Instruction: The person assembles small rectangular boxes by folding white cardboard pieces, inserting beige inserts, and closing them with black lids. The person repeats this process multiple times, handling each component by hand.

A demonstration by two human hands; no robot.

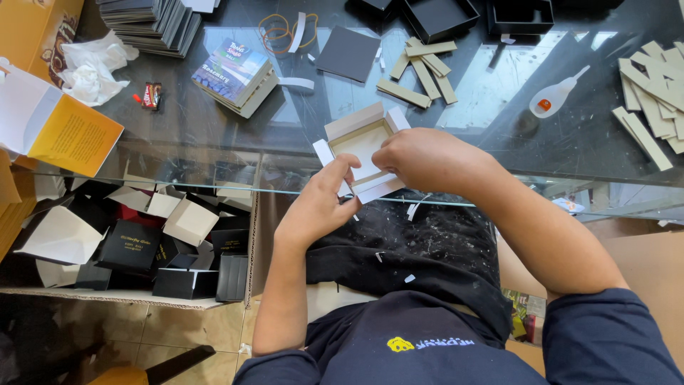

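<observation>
A small open cardboard tray (362,140), white inside with grey flaps, lies at the near edge of the glass table (214,142). My left hand (320,202) pinches its near-left corner, thumb and fingers on a white paper flap. My right hand (422,158) presses down on the near-right side of the tray, fingers curled over its wall. Both hands hold the same piece.
Grey cardboard strips (422,68) and a glue bottle (554,95) lie beyond the tray; more strips (652,100) at far right. A stack of printed cards (236,75), rubber bands (279,30) and black boxes (442,16) sit further back. A carton of black boxes (142,249) stands below left.
</observation>
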